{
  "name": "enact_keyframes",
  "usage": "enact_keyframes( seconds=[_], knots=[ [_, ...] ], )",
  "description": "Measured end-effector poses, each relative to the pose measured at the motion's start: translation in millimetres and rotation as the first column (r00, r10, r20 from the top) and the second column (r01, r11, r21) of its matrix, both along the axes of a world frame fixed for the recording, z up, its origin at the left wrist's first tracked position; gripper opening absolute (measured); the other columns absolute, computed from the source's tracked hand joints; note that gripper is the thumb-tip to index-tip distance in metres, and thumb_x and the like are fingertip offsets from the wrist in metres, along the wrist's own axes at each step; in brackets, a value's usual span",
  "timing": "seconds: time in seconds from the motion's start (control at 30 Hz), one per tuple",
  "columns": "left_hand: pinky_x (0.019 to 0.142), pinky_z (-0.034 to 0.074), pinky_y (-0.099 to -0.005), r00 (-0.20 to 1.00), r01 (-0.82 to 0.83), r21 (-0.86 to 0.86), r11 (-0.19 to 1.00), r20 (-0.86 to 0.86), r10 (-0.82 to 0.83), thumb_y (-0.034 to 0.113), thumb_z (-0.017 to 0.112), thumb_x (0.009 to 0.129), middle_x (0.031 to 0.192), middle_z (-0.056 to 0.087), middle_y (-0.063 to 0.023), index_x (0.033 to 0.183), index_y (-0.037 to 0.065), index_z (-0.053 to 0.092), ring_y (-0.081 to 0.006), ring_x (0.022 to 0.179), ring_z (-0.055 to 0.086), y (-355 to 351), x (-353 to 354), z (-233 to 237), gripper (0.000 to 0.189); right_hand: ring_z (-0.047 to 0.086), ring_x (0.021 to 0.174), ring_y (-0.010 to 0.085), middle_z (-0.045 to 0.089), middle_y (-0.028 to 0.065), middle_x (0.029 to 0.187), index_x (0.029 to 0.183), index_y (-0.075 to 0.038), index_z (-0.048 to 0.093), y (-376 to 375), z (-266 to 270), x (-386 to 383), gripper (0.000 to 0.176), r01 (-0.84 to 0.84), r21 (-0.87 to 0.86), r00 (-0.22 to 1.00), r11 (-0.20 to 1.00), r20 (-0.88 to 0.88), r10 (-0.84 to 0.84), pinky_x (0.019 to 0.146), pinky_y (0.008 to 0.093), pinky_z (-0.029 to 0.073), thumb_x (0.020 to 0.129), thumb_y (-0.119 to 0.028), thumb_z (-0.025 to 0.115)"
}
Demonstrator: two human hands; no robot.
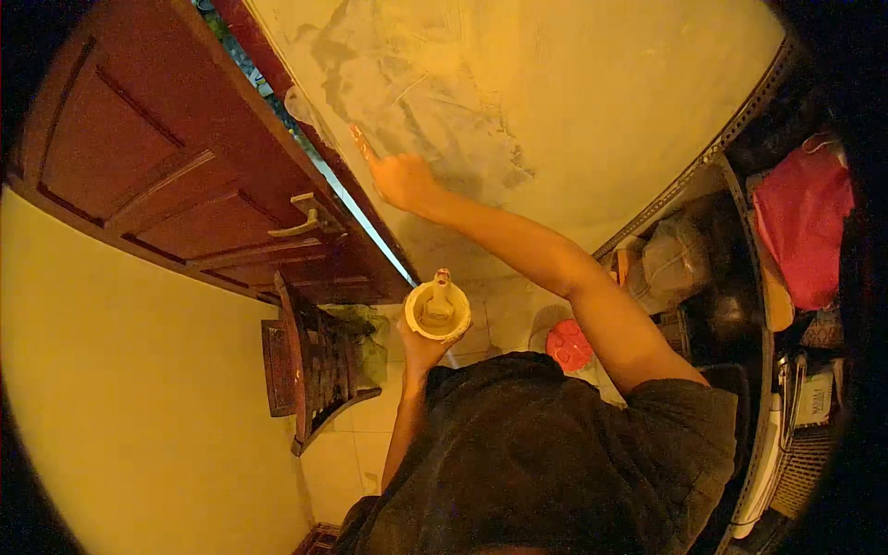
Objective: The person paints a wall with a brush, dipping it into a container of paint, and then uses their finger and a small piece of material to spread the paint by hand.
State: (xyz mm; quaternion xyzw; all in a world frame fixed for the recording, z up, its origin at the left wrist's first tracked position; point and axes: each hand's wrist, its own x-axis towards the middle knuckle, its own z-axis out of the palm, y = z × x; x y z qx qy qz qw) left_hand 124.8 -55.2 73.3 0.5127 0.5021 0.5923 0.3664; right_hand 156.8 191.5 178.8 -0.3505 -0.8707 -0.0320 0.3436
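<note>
My left hand (pixel 424 344) is wrapped round a pale round tub (pixel 410 316), held upright in front of my chest. A handled tool (pixel 441 294) coated in pale paste stands in the tub, its reddish tip above the rim. My right arm reaches up to the wall (pixel 592 102), where my right hand (pixel 400 178) is close to the door frame. Its index finger is stretched out and speckled with whitish paste, while the other fingers curl in. Grey smeared patches (pixel 407 102) cover the wall around that finger.
A reddish-brown panelled door (pixel 176 139) with a lever handle (pixel 305 217) stands slightly ajar at left. Below it is a dark wooden chair (pixel 319 361). A red round object (pixel 568 345) lies on the tiled floor. Metal shelving (pixel 754 250) at right holds bags and a pink cloth (pixel 803 222).
</note>
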Motion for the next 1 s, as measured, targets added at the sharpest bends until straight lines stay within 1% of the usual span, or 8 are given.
enact_keyframes(
  seconds=[0.03, 0.1, 0.33, 0.43, 0.5, 0.53, 0.6, 1.0],
  knots=[
    [0.084, 0.053, -0.0341, 0.998, -0.014, 0.009, 1.0, 0.063, 0.014, 0.014, 0.091, 0.059, 0.105, 0.065, -0.0113, 0.115, -0.002, 0.056, -0.0189, 0.095, 0.065, 0.1, 1.9, 5.2, 0.068, 0.061, 0.05, 0.0336, 0.062, 0.0167, 0.058, 0.153, -0.009, 0.003, 0.3, 2.6, 0.6, 0.094, -0.038, 0.04, 0.998, 0.999, -0.056, 0.04, 0.048, 0.045, 0.047, 0.077, -0.011, 0.058],
    [0.083, 0.053, -0.0339, 1.0, -0.018, 0.03, 0.999, 0.017, 0.018, 0.013, 0.091, 0.059, 0.105, 0.065, -0.0109, 0.115, -0.002, 0.056, -0.0187, 0.094, 0.064, 1.7, 2.9, 12.7, 0.068, 0.061, 0.05, 0.0336, 0.062, 0.0168, 0.058, 0.153, -0.009, 0.002, 1.7, 8.5, -2.3, 0.095, 0.091, -0.016, 0.983, 0.996, 0.162, -0.088, 0.048, 0.0447, 0.047, 0.076, -0.01, 0.059],
    [0.089, 0.052, -0.0363, 0.998, -0.003, 0.012, 1.0, -0.069, 0.004, 0.015, 0.091, 0.059, 0.111, 0.063, -0.0113, 0.12, -0.002, 0.052, -0.0211, 0.099, 0.064, 0.1, 1.6, 19.5, 0.074, 0.062, 0.053, 0.033, 0.064, 0.0157, 0.061, 0.153, -0.008, 0.003, -3.7, 7.8, 0.2, 0.093, -0.004, -0.016, 0.999, 1.0, 0.032, 0.004, 0.05, 0.0455, 0.048, 0.078, -0.012, 0.058],
    [0.089, 0.052, -0.036, 0.998, 0.0, -0.028, 1.0, -0.055, -0.001, 0.015, 0.091, 0.059, 0.11, 0.064, -0.0113, 0.119, -0.002, 0.053, -0.0206, 0.098, 0.064, 0.2, 1.9, 17.1, 0.073, 0.063, 0.056, 0.0339, 0.065, 0.0156, 0.063, 0.153, -0.008, 0.004, -4.3, 10.4, -2.9, 0.091, 0.078, -0.084, 0.971, 0.993, 0.231, -0.057, 0.053, 0.0469, 0.048, 0.079, -0.013, 0.057],
    [0.089, 0.052, -0.0361, 0.998, 0.004, -0.011, 1.0, -0.062, -0.005, 0.014, 0.091, 0.059, 0.11, 0.064, -0.0113, 0.119, -0.002, 0.053, -0.0204, 0.098, 0.064, 1.6, 0.3, 12.1, 0.073, 0.065, 0.054, 0.0288, 0.066, 0.0136, 0.064, 0.145, -0.004, 0.033, -5.4, 15.3, -5.2, 0.067, 0.157, -0.018, 0.972, 0.987, 0.177, -0.152, 0.047, 0.0448, 0.052, 0.082, -0.014, 0.055],
    [0.089, 0.052, -0.0362, 0.998, 0.007, 0.007, 1.0, -0.07, -0.007, 0.014, 0.091, 0.059, 0.11, 0.064, -0.0113, 0.119, -0.002, 0.053, -0.0202, 0.098, 0.064, 1.9, -0.4, 11.1, 0.073, 0.065, 0.054, 0.0288, 0.066, 0.0136, 0.064, 0.145, -0.004, 0.033, -4.5, 16.1, -6.4, 0.067, 0.158, -0.019, 0.973, 0.987, 0.175, -0.152, 0.047, 0.0448, 0.052, 0.082, -0.014, 0.055],
    [0.089, 0.053, -0.0364, 0.998, 0.012, 0.0, 1.0, -0.055, -0.012, 0.014, 0.091, 0.058, 0.109, 0.064, -0.0113, 0.119, -0.002, 0.053, -0.0201, 0.098, 0.064, 1.4, -0.8, 8.7, 0.073, 0.065, 0.058, 0.0342, 0.065, 0.0161, 0.064, 0.153, -0.009, 0.003, -1.4, 17.4, -6.8, 0.088, 0.114, -0.152, 0.981, 0.982, 0.172, -0.087, 0.057, 0.0487, 0.049, 0.082, -0.013, 0.055],
    [0.086, 0.054, -0.036, 0.976, -0.014, 0.018, 1.0, -0.218, 0.018, 0.012, 0.09, 0.059, 0.11, 0.064, -0.0121, 0.118, -0.002, 0.053, -0.0209, 0.097, 0.065, 3.3, -3.3, 4.5, 0.071, 0.065, 0.056, 0.033, 0.065, 0.016, 0.064, 0.152, -0.008, 0.0, 2.6, -2.8, -10.2, 0.09, 0.099, -0.08, 0.973, 0.992, 0.218, -0.079, 0.054, 0.0467, 0.05, 0.081, -0.014, 0.055]
  ],
)
